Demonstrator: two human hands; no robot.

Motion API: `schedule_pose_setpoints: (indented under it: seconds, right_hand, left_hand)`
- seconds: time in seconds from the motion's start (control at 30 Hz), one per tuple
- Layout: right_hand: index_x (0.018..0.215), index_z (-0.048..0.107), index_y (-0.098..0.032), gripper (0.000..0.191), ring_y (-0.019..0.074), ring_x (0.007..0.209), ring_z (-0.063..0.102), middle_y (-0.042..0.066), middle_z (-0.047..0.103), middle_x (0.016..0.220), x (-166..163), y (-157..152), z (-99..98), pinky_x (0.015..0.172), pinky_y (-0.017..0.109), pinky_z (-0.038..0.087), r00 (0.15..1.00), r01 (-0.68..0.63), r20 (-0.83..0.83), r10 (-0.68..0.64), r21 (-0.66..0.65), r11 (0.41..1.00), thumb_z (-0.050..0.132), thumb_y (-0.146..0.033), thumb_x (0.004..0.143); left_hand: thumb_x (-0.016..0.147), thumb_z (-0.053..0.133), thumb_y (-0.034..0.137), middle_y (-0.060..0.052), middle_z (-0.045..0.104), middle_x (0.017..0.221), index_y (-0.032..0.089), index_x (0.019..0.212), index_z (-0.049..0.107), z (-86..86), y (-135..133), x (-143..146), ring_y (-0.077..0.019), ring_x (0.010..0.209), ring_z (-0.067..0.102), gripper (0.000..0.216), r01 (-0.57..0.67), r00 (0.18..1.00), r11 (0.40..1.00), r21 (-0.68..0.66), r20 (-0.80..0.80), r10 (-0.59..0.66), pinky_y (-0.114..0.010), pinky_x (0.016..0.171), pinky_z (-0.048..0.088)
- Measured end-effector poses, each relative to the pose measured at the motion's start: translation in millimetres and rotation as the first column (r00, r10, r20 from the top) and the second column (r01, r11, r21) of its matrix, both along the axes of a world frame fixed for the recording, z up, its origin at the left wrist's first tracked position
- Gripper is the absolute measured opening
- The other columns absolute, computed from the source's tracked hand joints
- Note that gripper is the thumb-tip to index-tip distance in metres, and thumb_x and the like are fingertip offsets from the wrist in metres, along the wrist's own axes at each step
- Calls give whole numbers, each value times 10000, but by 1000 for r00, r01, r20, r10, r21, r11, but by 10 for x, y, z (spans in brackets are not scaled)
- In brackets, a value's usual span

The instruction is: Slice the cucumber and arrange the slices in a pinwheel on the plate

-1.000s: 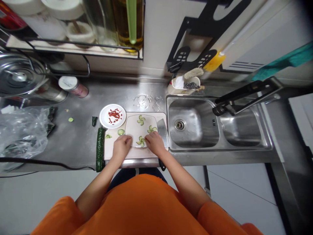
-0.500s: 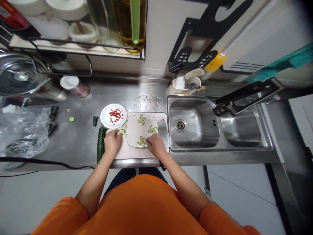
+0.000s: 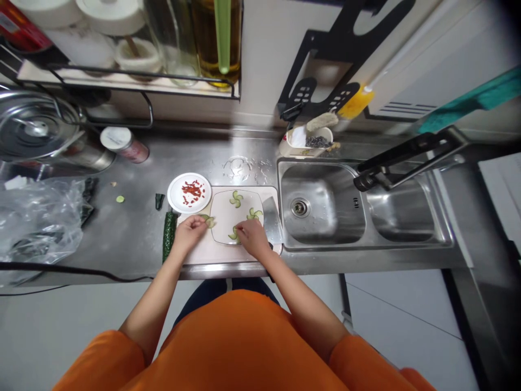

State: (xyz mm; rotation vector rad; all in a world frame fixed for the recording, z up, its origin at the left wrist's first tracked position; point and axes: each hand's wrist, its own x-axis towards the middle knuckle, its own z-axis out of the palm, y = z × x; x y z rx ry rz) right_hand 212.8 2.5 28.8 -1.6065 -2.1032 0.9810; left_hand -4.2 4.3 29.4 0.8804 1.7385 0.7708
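Observation:
My left hand (image 3: 190,232) is closed in a pinch on pale green cucumber slices (image 3: 210,221), at the left edge of a square white plate (image 3: 222,220). Over the plate's lower part is my right hand (image 3: 251,234), its fingertips pinched together; whatever they hold is too small to make out. Beneath those fingertips, a pinwheel of cucumber slices (image 3: 233,235) is partly hidden. Two more cucumber pinwheels lie at the plate's top (image 3: 235,199) and right side (image 3: 254,213). The plate rests on a cutting board (image 3: 199,255). A cleaver (image 3: 272,220) lies right of the plate.
A round white plate (image 3: 174,191) bears red pieces. Left of the board lie a cucumber (image 3: 169,236) and its cut end (image 3: 159,201). A plastic bag (image 3: 40,222) is farther left; a double sink (image 3: 325,233) is at the right. A seasoning rack (image 3: 142,84) overhangs the back.
My left hand has lifted the cucumber slices slightly and shifted right toward the square plate. My right hand has moved left and up, over the lower pinwheel.

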Motion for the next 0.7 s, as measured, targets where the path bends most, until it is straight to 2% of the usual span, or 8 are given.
schedule_pose_setpoints:
  seconds: [0.13, 0.3, 0.4, 0.5, 0.6, 0.7]
  right_hand:
    - [1012, 665, -184, 213, 188, 931, 563, 59, 677, 996, -151, 116, 37, 897, 347, 371, 976, 116, -180, -120, -38, 993, 572, -244, 830]
    - [826, 688, -202, 123, 161, 832, 576, 7, 678, 805, -238, 228, 133, 785, 294, 418, 947, 145, -254, -197, -208, 967, 586, -266, 798]
    - [766, 676, -196, 100, 141, 778, 571, -9, 660, 751, -225, 256, 198, 740, 268, 415, 932, 142, -293, -212, -245, 959, 590, -245, 779]
    - [754, 676, -195, 102, 132, 761, 565, -13, 654, 737, -198, 272, 270, 712, 250, 407, 919, 104, -345, -192, -257, 961, 596, -254, 773]
    - [739, 681, -192, 119, 135, 767, 565, -6, 660, 738, -173, 291, 333, 694, 244, 401, 908, 64, -386, -165, -260, 963, 620, -292, 765]
    - [734, 688, -190, 129, 144, 797, 571, 6, 669, 764, -148, 306, 355, 677, 239, 395, 901, 44, -406, -152, -262, 964, 637, -307, 755]
  left_hand:
    - [547, 777, 422, 35, 567, 624, 157, 739, 584, 97, 18, 161, -64, 533, 465, 381, 59, 957, 998, -11, 286, -54, -188, 528, 330]
    - [541, 801, 395, 49, 532, 602, 153, 757, 577, 152, 24, 318, -44, 495, 421, 394, 55, 902, 997, -55, 430, -26, -173, 474, 292]
    - [567, 801, 383, 48, 529, 591, 151, 774, 571, 148, 32, 340, -43, 498, 442, 386, 34, 843, 992, -126, 536, 39, -157, 462, 305]
    - [647, 763, 398, 27, 553, 612, 148, 804, 562, 146, 46, 350, -45, 498, 467, 358, 20, 765, 966, -256, 626, 150, -144, 450, 339]
    - [750, 687, 392, -25, 602, 657, 134, 834, 566, 154, 54, 374, -54, 494, 493, 298, 78, 709, 918, -388, 669, 222, -136, 417, 349]
    - [806, 636, 329, -43, 611, 655, 122, 839, 582, 156, 56, 393, -56, 494, 507, 216, 119, 639, 892, -436, 721, 267, -122, 392, 346]
